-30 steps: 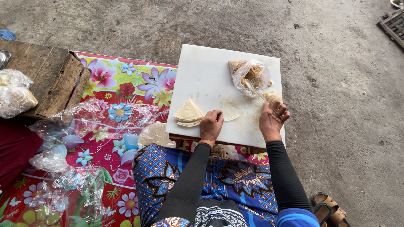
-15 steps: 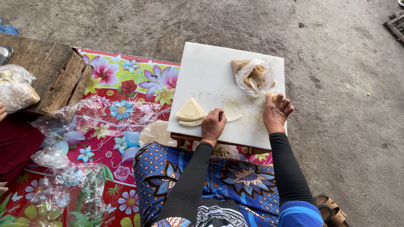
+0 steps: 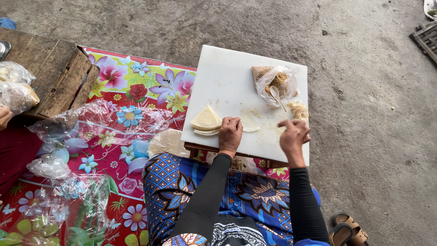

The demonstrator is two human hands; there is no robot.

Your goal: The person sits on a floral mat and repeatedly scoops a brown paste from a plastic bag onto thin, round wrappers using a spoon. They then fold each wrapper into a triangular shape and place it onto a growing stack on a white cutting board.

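far left: another person's hand (image 3: 4, 116) at the frame edge beside a filled plastic bag (image 3: 16, 89) resting on a wooden crate (image 3: 54, 77)
mat: floral plastic sheet (image 3: 136, 84) on the concrete floor (image 3: 364, 114), loose clear plastic wrap (image 3: 91, 123) crumpled over it
board: white cutting board (image 3: 227, 77) on a low stool, in front of the seated person's knees
wrapper stack: pile of quarter-cut wrappers (image 3: 206, 120) on the board's near left, just beside the left hand
left hand: left hand (image 3: 230, 133) curled narrow, fingertips pressing 1 single wrapper piece (image 3: 249, 124) flat on the board
filling bag: open clear bag of brown filling (image 3: 274, 83) at far right of the board, white spoon (image 3: 276, 96) resting in it
loose filling: small pale heap (image 3: 298, 109) on the board below the bag
right hand: right hand (image 3: 295, 133) raised just over the board's right edge, fingers pinched narrow; cannot tell if it holds filling
step: judged as filling 1 wrapper, sheet pinned, filling not on it
next move: calls for bringing filling onto the pinned sheet without shifting it
in the way: nothing between hands; bag and heap close to the right hand
far right: sandals (image 3: 348, 228) on the floor
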